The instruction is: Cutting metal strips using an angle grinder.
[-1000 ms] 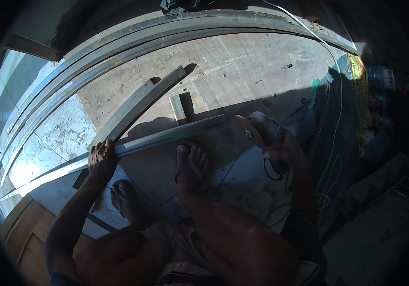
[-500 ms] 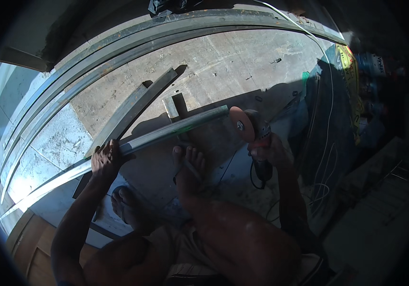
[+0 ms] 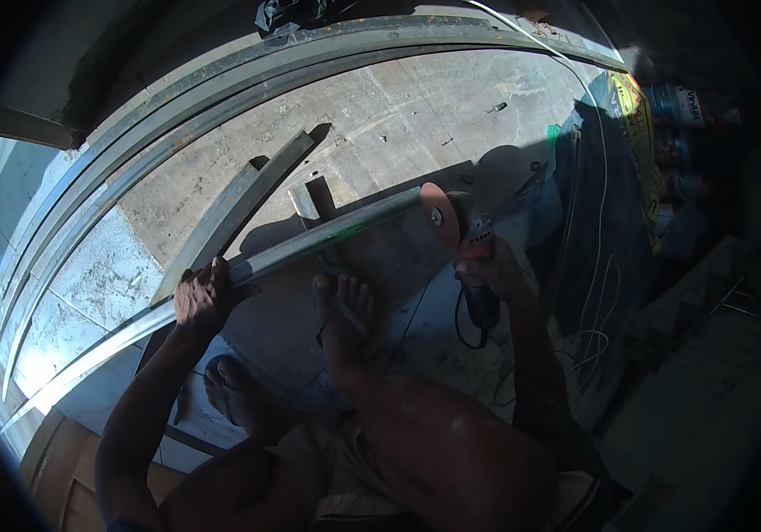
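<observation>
Hard sunlight, seemingly from the left, strikes the upper and left floor (image 3: pixel 389 102); glare bleaches the lower-left tiles (image 3: pixel 88 266) and the near-left end of the metal bar (image 3: pixel 296 247) almost white; a crisp-edged shadow crosses the middle, leaving the legs (image 3: pixel 451 430) dim and the far right nearly black; long rails (image 3: pixel 247 82) bow with the fisheye, inside a dark rim tinged blue at left; shaded detail looks soft.

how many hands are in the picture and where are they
2: the left hand on the long metal bar, and the right hand around the angle grinder. No others show, though parts of the view are very dark.
</observation>
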`<state>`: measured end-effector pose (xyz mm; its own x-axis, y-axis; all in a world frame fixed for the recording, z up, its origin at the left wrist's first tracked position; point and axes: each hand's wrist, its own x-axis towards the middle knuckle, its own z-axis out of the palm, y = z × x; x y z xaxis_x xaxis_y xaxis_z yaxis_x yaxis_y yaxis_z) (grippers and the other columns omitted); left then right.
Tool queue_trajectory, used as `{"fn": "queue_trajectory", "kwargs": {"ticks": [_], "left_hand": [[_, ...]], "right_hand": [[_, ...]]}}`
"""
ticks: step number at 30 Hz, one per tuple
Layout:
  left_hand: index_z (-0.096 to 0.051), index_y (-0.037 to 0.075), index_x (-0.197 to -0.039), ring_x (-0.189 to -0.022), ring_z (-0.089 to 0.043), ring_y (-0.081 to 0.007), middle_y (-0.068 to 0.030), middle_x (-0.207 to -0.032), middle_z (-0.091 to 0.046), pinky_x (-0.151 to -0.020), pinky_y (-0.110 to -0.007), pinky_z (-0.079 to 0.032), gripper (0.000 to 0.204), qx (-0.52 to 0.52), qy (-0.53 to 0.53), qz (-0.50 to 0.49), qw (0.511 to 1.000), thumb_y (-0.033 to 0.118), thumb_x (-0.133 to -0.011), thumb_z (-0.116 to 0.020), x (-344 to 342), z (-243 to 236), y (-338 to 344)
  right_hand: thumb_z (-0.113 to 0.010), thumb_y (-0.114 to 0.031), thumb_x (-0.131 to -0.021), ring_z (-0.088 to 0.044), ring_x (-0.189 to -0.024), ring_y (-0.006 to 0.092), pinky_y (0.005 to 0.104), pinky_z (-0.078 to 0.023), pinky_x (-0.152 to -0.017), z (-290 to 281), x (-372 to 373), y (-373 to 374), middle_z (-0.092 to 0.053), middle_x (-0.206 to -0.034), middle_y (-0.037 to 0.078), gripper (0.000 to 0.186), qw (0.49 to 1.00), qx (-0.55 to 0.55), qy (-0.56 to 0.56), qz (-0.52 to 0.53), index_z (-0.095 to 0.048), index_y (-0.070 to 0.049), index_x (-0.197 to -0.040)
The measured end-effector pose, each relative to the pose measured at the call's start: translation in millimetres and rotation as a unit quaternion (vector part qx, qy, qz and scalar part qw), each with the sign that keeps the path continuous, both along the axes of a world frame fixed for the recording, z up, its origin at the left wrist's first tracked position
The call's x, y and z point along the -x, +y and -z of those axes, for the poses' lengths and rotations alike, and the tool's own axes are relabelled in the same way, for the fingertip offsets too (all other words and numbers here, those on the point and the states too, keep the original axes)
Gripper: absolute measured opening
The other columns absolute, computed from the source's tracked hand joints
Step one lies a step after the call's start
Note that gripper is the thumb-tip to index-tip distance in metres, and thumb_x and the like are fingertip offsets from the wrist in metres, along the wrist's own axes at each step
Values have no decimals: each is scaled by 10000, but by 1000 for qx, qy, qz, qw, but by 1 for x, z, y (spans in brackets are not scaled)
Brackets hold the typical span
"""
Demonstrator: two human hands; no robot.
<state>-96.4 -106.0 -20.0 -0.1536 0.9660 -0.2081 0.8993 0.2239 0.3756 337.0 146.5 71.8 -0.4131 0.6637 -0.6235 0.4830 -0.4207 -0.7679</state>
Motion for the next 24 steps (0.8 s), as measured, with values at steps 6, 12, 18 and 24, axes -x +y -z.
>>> {"fn": "queue_trajectory", "kwargs": {"ticks": [6, 12, 18, 24], "left_hand": [[-545, 43, -1079, -787, -681, -398, -182, -850, -678, -680, -494, -511, 593, 4, -5, -4, 1000, 550, -847, -747, 0, -1, 2], [-537, 52, -1085, -782, -681, -400, -183, -849, -676, -673, -497, -516, 589, 24, -20, -15, 999, 551, -851, -745, -1, 0, 2], [-535, 31, -1224, -875, -680, -392, -194, -991, -686, -707, -506, -507, 695, -24, 34, 8, 999, 573, -843, -745, 0, 15, -10], [-504, 18, -1321, -827, -681, -357, -189, -1023, -679, -661, -485, -509, 749, -87, 92, 50, 991, 576, -872, -723, 5, 41, -25]], "right_hand": [[-788, -51, -802, -572, -654, 90, 260, -446, -536, 3, 4, 3, -629, -822, 17, 316, 1000, -24, -4, 8, -598, -24, -1054], [-794, -67, -809, -594, -682, 92, 249, -461, -553, 0, 10, 4, -652, -859, 29, 338, 1000, 2, -1, -8, -605, -17, -1085], [-834, -125, -782, -620, -729, 90, 262, -495, -614, 0, 11, 6, -672, -888, 16, 356, 997, -36, -63, -39, -637, -29, -1063], [-833, -119, -766, -618, -788, 82, 266, -502, -660, 1, 14, 12, -668, -894, 0, 372, 998, -19, -51, -26, -648, -31, -1076]]}}
